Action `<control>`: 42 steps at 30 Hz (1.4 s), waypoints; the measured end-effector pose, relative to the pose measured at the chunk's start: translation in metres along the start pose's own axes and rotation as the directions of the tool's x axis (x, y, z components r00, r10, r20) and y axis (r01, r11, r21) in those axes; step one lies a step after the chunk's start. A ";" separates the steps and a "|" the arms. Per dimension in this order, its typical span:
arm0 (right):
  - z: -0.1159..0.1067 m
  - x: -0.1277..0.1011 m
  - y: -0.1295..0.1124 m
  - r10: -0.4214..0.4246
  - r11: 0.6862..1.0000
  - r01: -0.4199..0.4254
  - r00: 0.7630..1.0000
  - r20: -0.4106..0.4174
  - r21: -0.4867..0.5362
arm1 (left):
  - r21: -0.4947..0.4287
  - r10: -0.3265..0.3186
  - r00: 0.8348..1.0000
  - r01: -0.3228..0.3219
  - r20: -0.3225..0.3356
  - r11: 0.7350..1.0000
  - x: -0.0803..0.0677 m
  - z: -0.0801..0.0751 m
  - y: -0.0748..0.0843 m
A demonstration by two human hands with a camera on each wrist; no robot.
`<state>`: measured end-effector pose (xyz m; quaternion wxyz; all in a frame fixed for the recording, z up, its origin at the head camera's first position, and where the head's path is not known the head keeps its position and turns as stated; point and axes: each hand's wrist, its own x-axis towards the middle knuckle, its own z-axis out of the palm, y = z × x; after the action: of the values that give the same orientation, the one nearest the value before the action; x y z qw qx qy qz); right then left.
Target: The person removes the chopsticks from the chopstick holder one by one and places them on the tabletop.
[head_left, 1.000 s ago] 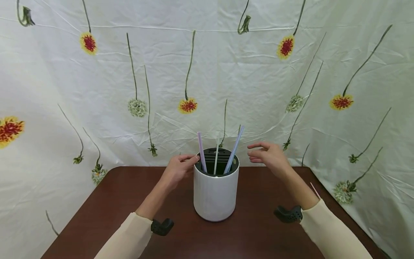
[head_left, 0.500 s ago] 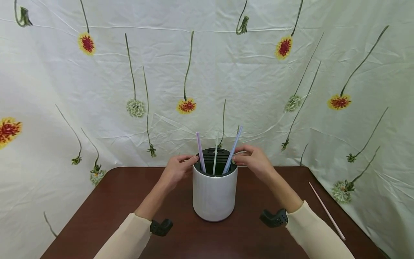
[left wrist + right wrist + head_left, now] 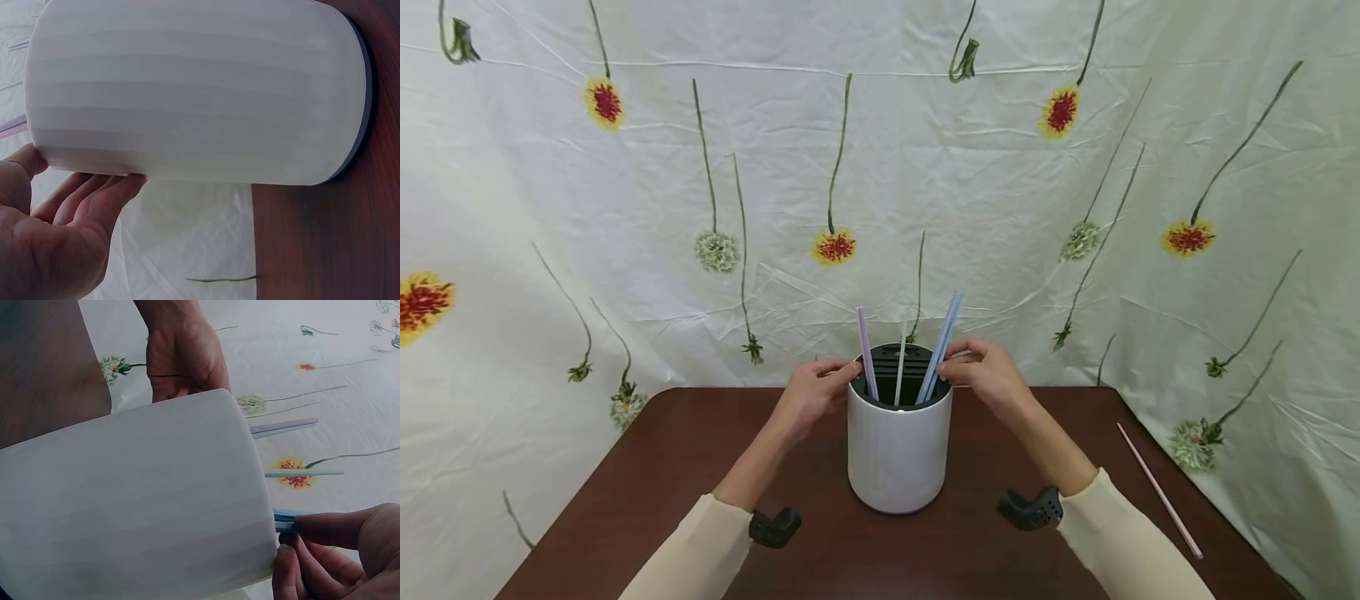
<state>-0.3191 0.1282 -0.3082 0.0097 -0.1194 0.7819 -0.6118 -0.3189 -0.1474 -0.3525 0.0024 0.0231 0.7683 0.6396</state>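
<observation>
A white cylindrical holder [image 3: 898,467] with a black slotted inner rim stands upright on the table. Out of its top stick a purple straw [image 3: 867,354], a pale clear-green straw [image 3: 901,358] and a pair of blue straws [image 3: 945,333] leaning right. My left hand [image 3: 815,390] grips the holder's left rim, thumb on top and fingers against the outer wall [image 3: 206,112]. At the right rim, my right hand [image 3: 990,375] pinches a blue straw [image 3: 284,514] between thumb and fingers; the exact contact is partly hidden behind the thumb.
One pink straw [image 3: 1160,490] lies alone near the right edge of the dark brown table [image 3: 1000,567]. Behind the table hangs a white flower-printed cloth [image 3: 880,167], which also runs down both sides.
My right hand has moved left from beside the holder to the blue straws, which now stand slightly apart from each other. The left hand keeps its hold on the rim.
</observation>
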 end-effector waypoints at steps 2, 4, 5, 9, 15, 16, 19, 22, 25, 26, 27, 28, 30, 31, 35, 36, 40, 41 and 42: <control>-0.002 0.000 -0.003 0.016 1.000 -0.016 1.000 -0.017 0.012 | 0.003 0.000 1.000 0.000 -0.004 1.000 0.000 0.001 0.000; -0.005 -0.002 -0.009 0.018 1.000 -0.018 0.999 -0.035 0.012 | 0.014 0.001 1.000 -0.001 -0.005 1.000 0.000 0.001 -0.001; -0.008 -0.002 -0.012 0.013 1.000 -0.012 0.999 -0.041 0.009 | 0.016 0.002 1.000 -0.002 -0.005 1.000 0.000 0.001 -0.001; -0.020 -0.003 -0.030 -0.033 0.999 0.032 0.998 -0.062 -0.011 | 0.008 0.006 1.000 -0.006 0.002 1.000 0.002 0.001 -0.001; -0.045 -0.007 -0.060 -0.109 0.990 0.116 0.989 -0.100 0.074 | -0.006 0.010 1.000 -0.010 0.012 1.000 0.003 0.002 0.000; -0.050 -0.008 -0.065 -0.120 0.986 0.132 0.987 -0.110 0.102 | -0.006 0.010 1.000 -0.010 0.013 1.000 0.003 0.002 0.000; -0.066 -0.014 -0.076 -0.149 0.968 0.173 0.979 -0.139 0.184 | -0.005 0.010 1.000 -0.009 0.015 1.000 0.003 0.002 0.000; -0.084 -0.019 -0.080 -0.161 0.950 0.197 0.974 -0.162 0.241 | -0.010 0.005 1.000 -0.005 0.010 1.000 0.003 0.002 0.001; -0.101 -0.025 -0.076 -0.155 0.947 0.200 0.970 -0.187 0.253 | -0.003 0.008 1.000 -0.008 0.000 1.000 0.002 0.001 0.001; -0.106 -0.027 -0.073 -0.153 0.948 0.199 0.969 -0.194 0.248 | -0.002 0.007 1.000 -0.007 -0.003 1.000 0.002 0.001 0.001; -0.111 -0.029 -0.069 -0.146 0.953 0.193 0.968 -0.204 0.235 | 0.000 0.009 1.000 -0.009 -0.004 1.000 0.002 0.000 0.001; -0.116 -0.032 -0.064 -0.140 0.961 0.185 0.967 -0.215 0.207 | 0.004 0.010 1.000 -0.010 -0.005 1.000 0.002 0.000 0.001; -0.125 -0.036 -0.054 -0.128 0.972 0.169 0.963 -0.237 0.161 | 0.014 0.009 1.000 -0.009 -0.007 1.000 0.001 0.000 0.000; -0.129 -0.038 -0.048 -0.122 0.979 0.158 0.961 -0.249 0.130 | 0.019 0.009 1.000 -0.009 -0.007 1.000 0.001 0.000 0.000; -0.145 -0.045 -0.023 -0.087 0.995 0.095 0.952 -0.294 0.015 | 0.032 0.011 1.000 -0.010 -0.008 0.999 0.001 0.000 -0.001; -0.149 -0.047 -0.016 -0.076 0.997 0.072 0.948 -0.308 -0.026 | 0.031 0.010 1.000 -0.010 -0.008 0.999 0.001 0.000 -0.001; -0.164 -0.054 0.011 -0.028 0.990 -0.022 0.935 -0.355 -0.137 | 0.023 0.007 1.000 -0.006 -0.006 1.000 0.001 0.000 -0.002; -0.167 -0.055 0.018 -0.013 0.988 -0.045 0.931 -0.365 -0.149 | 0.021 0.006 1.000 -0.006 -0.005 1.000 0.001 0.000 -0.002; -0.170 -0.056 0.026 -0.001 0.986 -0.062 0.929 -0.371 -0.157 | 0.020 0.007 1.000 -0.007 -0.005 1.000 0.001 0.000 -0.002</control>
<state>-0.2963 0.3078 -0.2975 -0.1381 0.0097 0.8195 -0.5561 -0.3197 -0.1474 -0.3541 -0.0020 0.0242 0.7745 0.6321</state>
